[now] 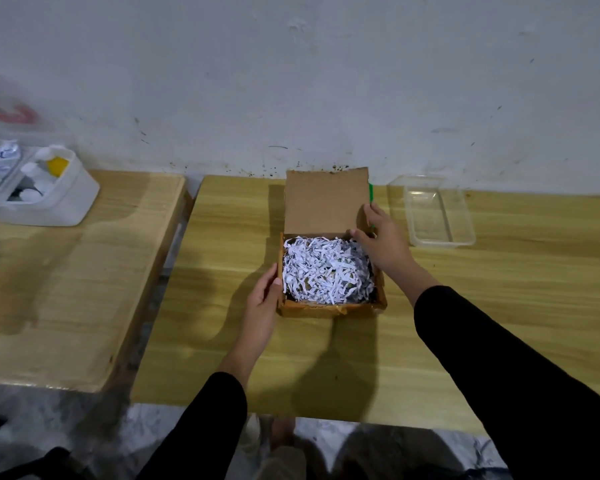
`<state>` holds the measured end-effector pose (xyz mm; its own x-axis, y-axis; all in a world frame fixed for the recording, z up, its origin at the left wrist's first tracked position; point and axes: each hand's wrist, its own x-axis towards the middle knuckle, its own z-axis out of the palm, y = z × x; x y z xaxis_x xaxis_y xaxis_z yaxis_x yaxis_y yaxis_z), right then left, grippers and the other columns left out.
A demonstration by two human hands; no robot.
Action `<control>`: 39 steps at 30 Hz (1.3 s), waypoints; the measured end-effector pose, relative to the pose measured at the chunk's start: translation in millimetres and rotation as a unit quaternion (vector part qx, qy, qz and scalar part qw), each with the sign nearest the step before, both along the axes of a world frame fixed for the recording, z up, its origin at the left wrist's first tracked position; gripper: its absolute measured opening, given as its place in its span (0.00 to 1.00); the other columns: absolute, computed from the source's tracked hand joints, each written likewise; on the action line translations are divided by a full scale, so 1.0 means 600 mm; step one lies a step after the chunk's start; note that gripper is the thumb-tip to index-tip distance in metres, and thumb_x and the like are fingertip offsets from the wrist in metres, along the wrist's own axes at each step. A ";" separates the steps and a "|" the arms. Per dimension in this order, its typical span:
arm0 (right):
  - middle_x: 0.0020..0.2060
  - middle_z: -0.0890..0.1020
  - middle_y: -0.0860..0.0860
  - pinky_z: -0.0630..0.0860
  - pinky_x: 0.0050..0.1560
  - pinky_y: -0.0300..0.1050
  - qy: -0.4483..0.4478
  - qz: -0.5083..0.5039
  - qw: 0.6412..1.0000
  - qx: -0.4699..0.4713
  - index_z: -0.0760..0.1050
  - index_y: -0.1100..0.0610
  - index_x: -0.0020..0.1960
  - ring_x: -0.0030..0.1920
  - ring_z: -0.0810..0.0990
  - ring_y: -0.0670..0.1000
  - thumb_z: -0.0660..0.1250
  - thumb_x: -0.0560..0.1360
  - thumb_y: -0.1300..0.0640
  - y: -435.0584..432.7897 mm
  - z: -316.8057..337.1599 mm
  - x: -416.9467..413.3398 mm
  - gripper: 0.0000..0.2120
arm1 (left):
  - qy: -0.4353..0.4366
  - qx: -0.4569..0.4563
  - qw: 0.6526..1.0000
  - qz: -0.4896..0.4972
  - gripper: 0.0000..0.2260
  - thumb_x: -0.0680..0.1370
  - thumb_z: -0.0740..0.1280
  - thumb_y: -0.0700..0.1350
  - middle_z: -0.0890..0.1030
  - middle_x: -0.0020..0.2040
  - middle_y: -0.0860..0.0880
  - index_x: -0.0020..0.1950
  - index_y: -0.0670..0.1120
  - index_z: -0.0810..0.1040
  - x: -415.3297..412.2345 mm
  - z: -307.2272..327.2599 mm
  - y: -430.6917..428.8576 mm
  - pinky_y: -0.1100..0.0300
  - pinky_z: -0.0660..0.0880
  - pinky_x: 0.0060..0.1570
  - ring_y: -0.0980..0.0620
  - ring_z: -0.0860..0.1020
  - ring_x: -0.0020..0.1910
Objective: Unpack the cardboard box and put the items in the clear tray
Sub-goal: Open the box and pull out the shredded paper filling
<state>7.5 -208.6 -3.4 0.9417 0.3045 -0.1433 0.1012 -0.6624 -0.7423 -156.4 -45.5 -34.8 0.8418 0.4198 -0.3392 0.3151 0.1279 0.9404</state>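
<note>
A pale grey plaster wall with small dark marks fills the upper half of the view. Below it stand two light wooden tables: the larger wooden table is in the middle and right, and the second wooden table is on the left, with a narrow gap between them.

On the left table, near its far edge, sits a white plastic organiser bin that holds small white bottles and one yellow piece; the details are blurred.

On the larger table, near the wall, stands a brown cardboard box with its lid flap raised upright at the back. The box is filled to the top with white shredded paper, and the items under it are not visible. To the right of the box, apart from it, lies an empty clear rectangular plastic tray.

Both arms wear black long sleeves. The left hand rests flat and open against the left outer wall of the box, the thumb on its rim. The right hand is at the back right corner of the box, with its fingers loosely spread, touching the right edge of the lid flap; it grips nothing firmly.

A thin green strip shows just behind the flap's right edge.
</note>
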 end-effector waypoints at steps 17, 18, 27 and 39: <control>0.67 0.64 0.59 0.66 0.68 0.55 0.006 0.281 0.920 -0.274 0.54 0.58 0.73 0.68 0.62 0.61 0.78 0.60 0.48 0.007 0.010 -0.050 0.50 | 0.130 0.543 0.685 -0.468 0.45 0.65 0.74 0.59 0.65 0.70 0.43 0.72 0.41 0.57 0.145 0.048 -0.006 0.51 0.63 0.68 0.43 0.63 0.69; 0.66 0.64 0.59 0.65 0.68 0.55 0.012 0.279 0.921 -0.273 0.54 0.58 0.72 0.67 0.63 0.62 0.78 0.59 0.48 0.013 0.002 -0.048 0.51 | 0.131 0.545 0.679 -0.474 0.46 0.64 0.74 0.60 0.66 0.69 0.43 0.72 0.41 0.57 0.149 0.040 -0.006 0.50 0.64 0.68 0.43 0.65 0.68; 0.61 0.70 0.61 0.70 0.61 0.59 -0.043 0.282 0.894 -0.345 0.57 0.60 0.67 0.58 0.70 0.63 0.73 0.60 0.38 0.043 -0.053 -0.047 0.46 | 0.133 0.568 0.647 -0.492 0.40 0.65 0.74 0.57 0.65 0.62 0.43 0.68 0.41 0.59 0.165 0.005 -0.008 0.48 0.70 0.61 0.40 0.67 0.61; 0.55 0.78 0.60 0.73 0.54 0.51 -0.039 0.279 0.906 -0.316 0.64 0.57 0.64 0.55 0.77 0.62 0.70 0.67 0.43 0.037 -0.049 -0.054 0.33 | 0.117 0.524 0.696 -0.477 0.29 0.68 0.75 0.47 0.77 0.56 0.42 0.63 0.42 0.66 0.158 0.019 -0.008 0.50 0.77 0.48 0.42 0.78 0.52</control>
